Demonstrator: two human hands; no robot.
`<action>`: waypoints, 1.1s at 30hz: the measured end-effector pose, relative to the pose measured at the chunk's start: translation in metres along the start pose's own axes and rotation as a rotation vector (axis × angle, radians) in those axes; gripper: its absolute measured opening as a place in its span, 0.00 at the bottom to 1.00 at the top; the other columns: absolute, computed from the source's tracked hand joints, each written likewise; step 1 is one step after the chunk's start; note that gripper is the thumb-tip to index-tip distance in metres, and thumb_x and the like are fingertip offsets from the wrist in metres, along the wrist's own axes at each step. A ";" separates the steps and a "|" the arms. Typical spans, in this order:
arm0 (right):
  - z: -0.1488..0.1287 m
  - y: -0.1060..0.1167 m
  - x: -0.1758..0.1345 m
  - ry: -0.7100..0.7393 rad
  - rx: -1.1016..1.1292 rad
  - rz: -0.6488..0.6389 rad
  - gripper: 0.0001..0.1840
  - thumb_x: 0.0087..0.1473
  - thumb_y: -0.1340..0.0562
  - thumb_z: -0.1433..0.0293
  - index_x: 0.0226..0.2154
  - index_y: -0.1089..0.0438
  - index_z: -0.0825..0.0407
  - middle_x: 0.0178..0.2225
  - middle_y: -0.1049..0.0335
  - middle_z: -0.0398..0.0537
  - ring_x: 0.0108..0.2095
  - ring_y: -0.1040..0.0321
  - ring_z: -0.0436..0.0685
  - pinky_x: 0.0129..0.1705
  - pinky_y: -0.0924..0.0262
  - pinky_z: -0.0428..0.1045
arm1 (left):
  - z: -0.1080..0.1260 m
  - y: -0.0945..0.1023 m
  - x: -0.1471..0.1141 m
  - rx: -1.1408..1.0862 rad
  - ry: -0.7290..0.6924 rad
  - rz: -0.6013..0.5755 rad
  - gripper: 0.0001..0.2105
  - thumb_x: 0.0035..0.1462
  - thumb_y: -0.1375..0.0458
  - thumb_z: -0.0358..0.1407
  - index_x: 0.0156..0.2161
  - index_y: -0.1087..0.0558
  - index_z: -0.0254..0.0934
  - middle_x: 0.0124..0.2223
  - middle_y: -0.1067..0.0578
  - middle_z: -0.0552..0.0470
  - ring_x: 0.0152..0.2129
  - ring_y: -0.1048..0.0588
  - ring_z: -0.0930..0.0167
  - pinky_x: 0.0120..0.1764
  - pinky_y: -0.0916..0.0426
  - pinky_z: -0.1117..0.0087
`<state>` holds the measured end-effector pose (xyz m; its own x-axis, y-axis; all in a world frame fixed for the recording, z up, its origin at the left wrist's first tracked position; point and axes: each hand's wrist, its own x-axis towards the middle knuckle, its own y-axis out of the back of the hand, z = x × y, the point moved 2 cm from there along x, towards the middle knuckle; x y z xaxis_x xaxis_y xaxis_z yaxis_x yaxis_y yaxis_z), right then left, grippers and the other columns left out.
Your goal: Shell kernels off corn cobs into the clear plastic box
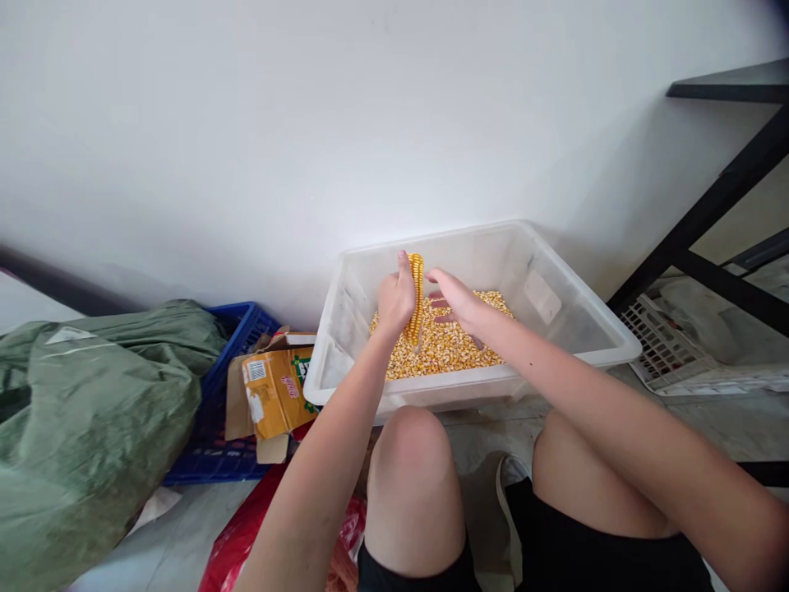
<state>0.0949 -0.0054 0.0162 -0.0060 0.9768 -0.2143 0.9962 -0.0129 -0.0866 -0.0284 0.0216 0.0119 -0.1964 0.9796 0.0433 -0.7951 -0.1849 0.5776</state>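
Observation:
My left hand (396, 298) is closed around an ear of corn (415, 304), thumb up along its side. The ear stands nearly upright with rows of yellow kernels facing right. Just to the right of it, my right hand (457, 302) is held with its fingers apart, pointing toward the cob and seeming not to touch it. Both hands are over a translucent plastic bin (576, 319). A layer of loose corn kernels (444, 355) covers part of the bin's floor beneath them.
To the left are a flattened orange carton (277, 403), a blue crate (215, 448) and a large green sack (117, 403). A red plastic bag (237, 526) lies beside my left leg. On the right stand a black metal frame (703, 193) and a white basket (669, 341). A white wall (308, 123) rises behind the bin.

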 end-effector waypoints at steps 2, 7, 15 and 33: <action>-0.005 0.006 0.008 0.032 0.065 0.118 0.17 0.48 0.38 0.53 0.33 0.33 0.48 0.33 0.32 0.47 0.35 0.36 0.58 0.31 0.39 0.50 | 0.004 -0.006 -0.006 0.043 -0.091 -0.032 0.40 0.59 0.69 0.64 0.28 0.26 0.36 0.31 0.23 0.36 0.35 0.24 0.56 0.40 0.36 0.61; -0.007 -0.005 0.029 0.082 0.390 0.212 0.15 0.48 0.36 0.60 0.22 0.39 0.50 0.22 0.39 0.41 0.25 0.39 0.51 0.26 0.43 0.47 | 0.017 -0.022 -0.024 0.221 -0.306 -0.063 0.41 0.61 0.69 0.62 0.29 0.23 0.34 0.29 0.23 0.36 0.31 0.24 0.57 0.36 0.37 0.62; -0.004 -0.014 0.045 0.149 0.508 0.337 0.10 0.42 0.41 0.76 0.15 0.39 0.51 0.15 0.45 0.36 0.19 0.46 0.47 0.21 0.49 0.45 | 0.018 -0.018 -0.024 0.209 -0.378 0.019 0.35 0.66 0.66 0.56 0.26 0.25 0.35 0.27 0.24 0.39 0.30 0.25 0.61 0.36 0.39 0.65; 0.002 0.004 0.053 0.023 0.565 0.428 0.09 0.50 0.41 0.66 0.22 0.39 0.49 0.17 0.38 0.40 0.18 0.39 0.50 0.21 0.41 0.46 | 0.009 -0.027 -0.012 0.124 -0.296 -0.135 0.36 0.62 0.65 0.60 0.22 0.27 0.37 0.23 0.27 0.45 0.24 0.28 0.64 0.31 0.40 0.66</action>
<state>0.0986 0.0462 0.0026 0.3842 0.8653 -0.3220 0.7130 -0.4996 -0.4919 0.0000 0.0152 0.0030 0.0951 0.9784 0.1834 -0.7230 -0.0587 0.6884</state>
